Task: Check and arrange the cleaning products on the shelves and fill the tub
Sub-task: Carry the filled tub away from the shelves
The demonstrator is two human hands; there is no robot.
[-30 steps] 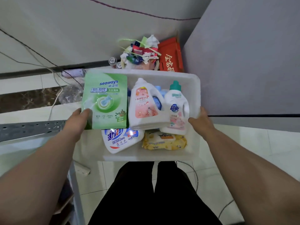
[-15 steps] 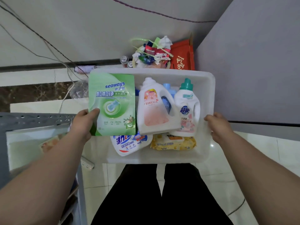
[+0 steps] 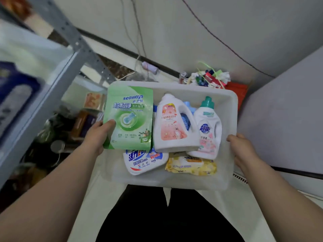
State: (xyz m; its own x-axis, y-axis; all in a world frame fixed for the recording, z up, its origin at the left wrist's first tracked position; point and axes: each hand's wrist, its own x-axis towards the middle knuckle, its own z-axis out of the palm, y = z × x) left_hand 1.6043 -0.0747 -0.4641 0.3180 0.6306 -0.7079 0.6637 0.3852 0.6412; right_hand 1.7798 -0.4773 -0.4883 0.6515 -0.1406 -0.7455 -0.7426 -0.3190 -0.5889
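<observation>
The person is holding the tub (image 3: 232, 119), loaded with bottles (image 3: 173, 123), beside the shelf (image 3: 70, 49), the left hand (image 3: 97, 135) gripping its left edge and thumb-pinning the floppy green pouch (image 3: 129, 117), the right hand (image 3: 243, 151) clasping its right rim; it is probably weighing heavily and flexing, so it wants both rims held.

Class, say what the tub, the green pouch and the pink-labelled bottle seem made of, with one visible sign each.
The tub looks like milky matt plastic: rounded moulded rim. The green pouch is probably plastic film: thin, flat, glossy print. The pink-labelled bottle seems white plastic: moulded handle.
</observation>
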